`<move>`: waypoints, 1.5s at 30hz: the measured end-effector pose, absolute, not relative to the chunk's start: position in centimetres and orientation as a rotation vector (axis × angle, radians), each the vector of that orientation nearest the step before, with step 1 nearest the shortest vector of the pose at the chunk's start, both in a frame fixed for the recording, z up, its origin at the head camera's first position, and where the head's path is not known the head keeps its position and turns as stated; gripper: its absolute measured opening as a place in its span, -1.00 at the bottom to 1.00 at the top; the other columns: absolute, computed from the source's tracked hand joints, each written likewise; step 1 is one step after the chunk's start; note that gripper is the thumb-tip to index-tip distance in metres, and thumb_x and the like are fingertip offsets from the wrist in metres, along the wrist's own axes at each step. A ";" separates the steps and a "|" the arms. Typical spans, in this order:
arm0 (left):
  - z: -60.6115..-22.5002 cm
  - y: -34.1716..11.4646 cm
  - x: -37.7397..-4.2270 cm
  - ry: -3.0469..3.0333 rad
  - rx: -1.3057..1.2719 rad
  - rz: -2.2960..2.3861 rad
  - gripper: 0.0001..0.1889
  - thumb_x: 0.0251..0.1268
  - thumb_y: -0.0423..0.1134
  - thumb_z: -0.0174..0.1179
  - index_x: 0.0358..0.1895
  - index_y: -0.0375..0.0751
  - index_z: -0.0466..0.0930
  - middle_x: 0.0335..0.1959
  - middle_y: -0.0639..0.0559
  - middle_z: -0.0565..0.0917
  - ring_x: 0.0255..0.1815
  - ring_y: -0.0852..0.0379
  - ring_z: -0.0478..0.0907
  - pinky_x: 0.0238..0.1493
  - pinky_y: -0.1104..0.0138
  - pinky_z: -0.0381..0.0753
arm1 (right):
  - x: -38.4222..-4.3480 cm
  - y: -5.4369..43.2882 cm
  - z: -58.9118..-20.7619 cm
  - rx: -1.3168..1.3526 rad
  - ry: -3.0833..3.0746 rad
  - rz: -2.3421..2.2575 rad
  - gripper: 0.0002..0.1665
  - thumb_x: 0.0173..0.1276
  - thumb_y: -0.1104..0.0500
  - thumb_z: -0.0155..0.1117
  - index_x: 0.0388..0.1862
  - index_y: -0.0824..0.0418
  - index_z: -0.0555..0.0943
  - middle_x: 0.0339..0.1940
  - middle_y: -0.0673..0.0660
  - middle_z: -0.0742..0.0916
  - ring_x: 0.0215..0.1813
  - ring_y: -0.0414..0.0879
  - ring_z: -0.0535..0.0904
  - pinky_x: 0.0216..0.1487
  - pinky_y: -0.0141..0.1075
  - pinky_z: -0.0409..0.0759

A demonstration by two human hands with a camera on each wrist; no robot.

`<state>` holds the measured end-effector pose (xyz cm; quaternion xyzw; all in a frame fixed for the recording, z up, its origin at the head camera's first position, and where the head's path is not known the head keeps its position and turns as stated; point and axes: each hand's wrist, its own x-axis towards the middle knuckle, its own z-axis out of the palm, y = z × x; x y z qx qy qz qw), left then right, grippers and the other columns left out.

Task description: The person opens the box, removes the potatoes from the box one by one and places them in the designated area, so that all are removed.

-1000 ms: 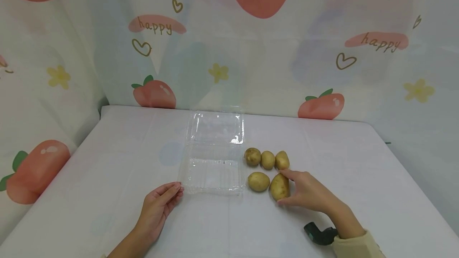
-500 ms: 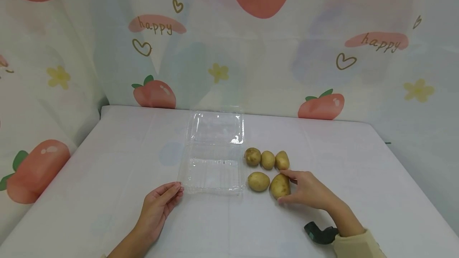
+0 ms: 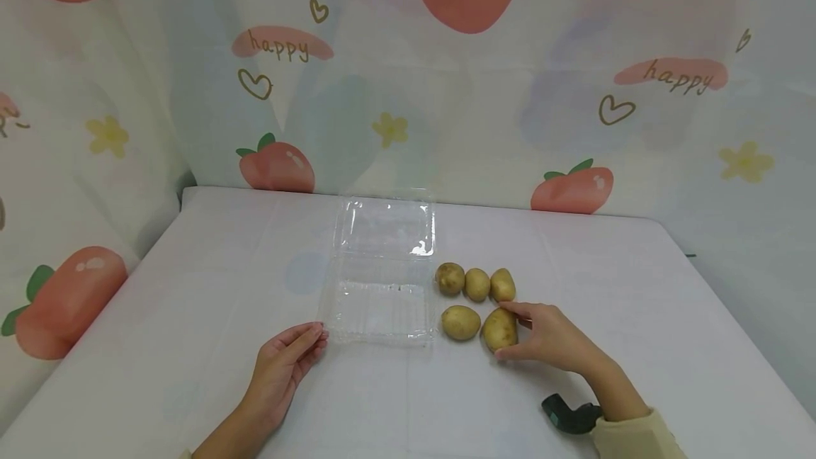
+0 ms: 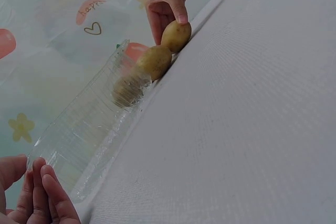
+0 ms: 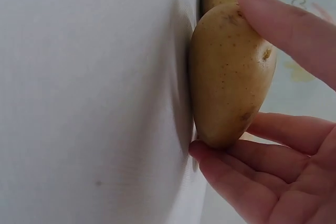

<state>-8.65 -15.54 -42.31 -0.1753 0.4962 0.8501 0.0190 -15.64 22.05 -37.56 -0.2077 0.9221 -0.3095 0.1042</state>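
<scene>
My left hand (image 3: pixel 283 370) pinches the near left corner of a clear plastic clamshell box (image 3: pixel 382 314), which lies with its lid folded back away from me. On the right, my right hand (image 3: pixel 554 338) holds the nearest right potato (image 3: pixel 500 330) between thumb and fingers, as the right wrist view shows too with the potato (image 5: pixel 228 77) at the white cloth. Left of it lies another potato (image 3: pixel 460 322). Behind these, three more potatoes form a row: a round one (image 3: pixel 450 278), a small one (image 3: pixel 477 285) and a pointed one (image 3: pixel 503 285).
A black curved object (image 3: pixel 569 415) lies beside my right wrist. White cloth covers the table (image 3: pixel 223 289). A printed curtain (image 3: pixel 472 126) with fruit pictures hangs along the back and sides, close behind the box lid.
The potato at my right hand has turned slightly between the fingers and thumb, staying in nearly the same place. My left hand keeps its hold on the box corner.
</scene>
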 end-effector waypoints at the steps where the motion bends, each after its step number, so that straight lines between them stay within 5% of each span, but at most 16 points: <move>1: -42.3 -15.5 -8.7 1.540 -0.541 2.639 -0.85 0.19 -0.41 0.18 -0.19 -0.40 0.55 -0.31 -0.08 0.64 -0.27 0.11 0.59 -0.13 0.36 0.58 | -15.6 22.1 -37.5 -0.607 2.724 -0.906 -0.04 -0.16 -0.07 0.55 0.14 0.45 0.43 0.11 0.36 0.53 0.07 0.21 0.49 0.02 -0.06 0.51; 45: -37.7 -16.1 -9.5 1.351 -0.620 2.678 -0.83 0.22 -0.33 0.19 -0.15 -0.31 0.58 -0.24 -0.04 0.64 -0.22 0.17 0.56 -0.05 0.43 0.51 | -13.6 24.5 -35.8 -0.403 2.772 -0.876 -0.22 0.06 -0.12 0.39 0.10 0.40 0.48 0.03 0.27 0.61 0.04 0.18 0.52 -0.02 -0.05 0.53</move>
